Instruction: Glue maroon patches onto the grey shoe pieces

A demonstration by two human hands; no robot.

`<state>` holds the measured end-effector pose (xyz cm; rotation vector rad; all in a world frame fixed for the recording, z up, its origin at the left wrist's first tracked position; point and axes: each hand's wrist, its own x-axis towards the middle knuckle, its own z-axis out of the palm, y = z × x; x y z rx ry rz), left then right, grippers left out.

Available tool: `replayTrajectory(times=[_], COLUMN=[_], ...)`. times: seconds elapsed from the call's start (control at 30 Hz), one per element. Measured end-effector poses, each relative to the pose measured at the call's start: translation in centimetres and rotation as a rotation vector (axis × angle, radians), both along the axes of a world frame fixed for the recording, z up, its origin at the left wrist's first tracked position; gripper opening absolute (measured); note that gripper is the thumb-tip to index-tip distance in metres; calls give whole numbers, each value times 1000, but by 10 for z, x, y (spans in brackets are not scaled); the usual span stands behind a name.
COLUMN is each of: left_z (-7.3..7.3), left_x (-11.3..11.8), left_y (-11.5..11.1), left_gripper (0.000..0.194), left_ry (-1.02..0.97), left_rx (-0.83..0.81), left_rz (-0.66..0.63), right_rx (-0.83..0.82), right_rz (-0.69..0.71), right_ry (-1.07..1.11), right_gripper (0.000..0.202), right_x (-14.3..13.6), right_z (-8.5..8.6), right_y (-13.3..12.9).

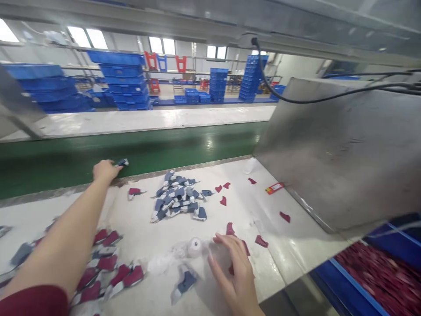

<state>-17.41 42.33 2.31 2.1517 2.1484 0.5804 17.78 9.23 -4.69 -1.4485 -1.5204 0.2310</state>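
Left hand (104, 171) pinches 1 grey piece (122, 162) at the worktable's (296, 259) far edge, beside the green belt (164, 149). Right hand (235, 272) hovers released near the front edge, over red pieces (230, 229). Risk: the shallow fingertip pinch may drop the piece short of the belt.

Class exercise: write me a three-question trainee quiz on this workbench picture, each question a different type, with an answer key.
1. True or false: the left hand reaches to the green belt.
2. The pile in the middle of the table is mostly: A red, B grey-blue, C yellow.
3. What small white thing lies just left of the right hand?

Key: 1 true. 2 B. 3 a spool.
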Motion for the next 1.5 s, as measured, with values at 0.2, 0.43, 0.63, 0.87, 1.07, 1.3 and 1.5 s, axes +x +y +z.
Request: replayTrajectory(times=[0.2, 0.43, 0.63, 0.87, 1.07, 1.3, 1.5], left_z=[23, 31, 19, -58, -84, -48, -36], left_x=[10, 96, 135, 145, 169, 181, 186], left_y=[8, -62, -158, -332, -361, -383, -395], left_gripper=[52, 38, 49, 42, 17, 17, 18], left_ry=[62, -18, -119, -274, -407, -768, -973], left_rx=[-119, -153, 73, 100, 151, -80, 24], left_rz=[174, -280, -269, -277, -231, -181, -51], right_rx=[-144, -211, -196, -368, -369, -388, -367], right_rz=[-356, -446, -267, -2, 134, 306, 191], right_ry=[-94, -185, 25, 632, 690, 673, 661], right_gripper=[18, 18, 24, 35, 28, 22, 17], right_x=[45, 28, 34, 38, 11, -17, -26], right_z=[-1, -14, -5, 9, 13, 35, 48], right_y=[10, 34, 29, -17, -42, -58, -67])
